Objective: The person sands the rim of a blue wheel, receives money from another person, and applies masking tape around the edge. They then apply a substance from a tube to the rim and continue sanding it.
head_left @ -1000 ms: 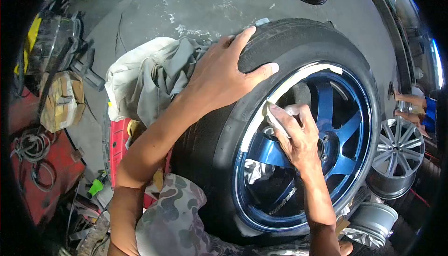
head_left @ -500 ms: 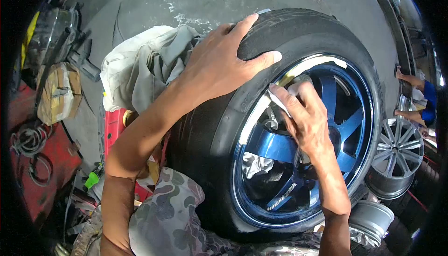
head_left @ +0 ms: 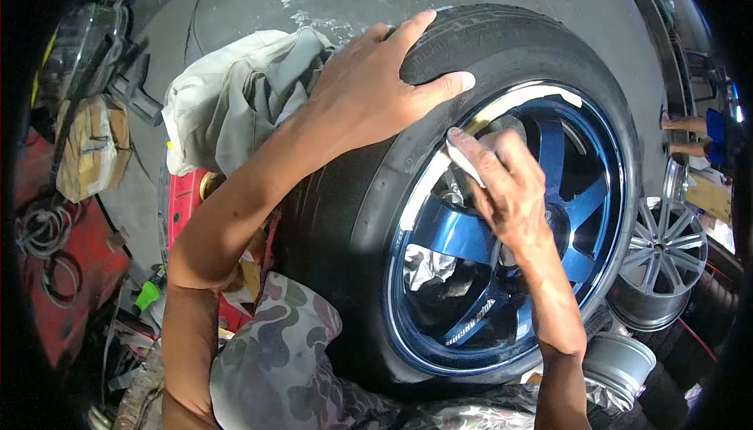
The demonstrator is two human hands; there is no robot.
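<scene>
A black tyre (head_left: 345,203) on a blue multi-spoke rim (head_left: 451,234) stands tilted before me. Across the tyre's upper left lies my left hand (head_left: 384,77), its fingers spread and holding nothing. My right hand (head_left: 506,183) pinches a small white cloth (head_left: 464,159) against the rim's upper-left lip, where a pale strip (head_left: 427,187) runs along the edge. Behind the spokes at the lower left, crumpled white material (head_left: 427,265) shows. Part of the cloth is hidden under my fingers.
Grey and white fabric (head_left: 243,93) is bunched left of the tyre, above a red object (head_left: 182,203). A taped cardboard box (head_left: 94,148) lies farther left. Silver rims (head_left: 663,257) (head_left: 620,367) are at the right. Another person's legs (head_left: 686,136) show at the far right.
The view has shifted slightly, so the surroundings sit a little differently. My right hand and the cloth have moved slightly along the rim's lip; my left hand keeps its place on the tyre.
</scene>
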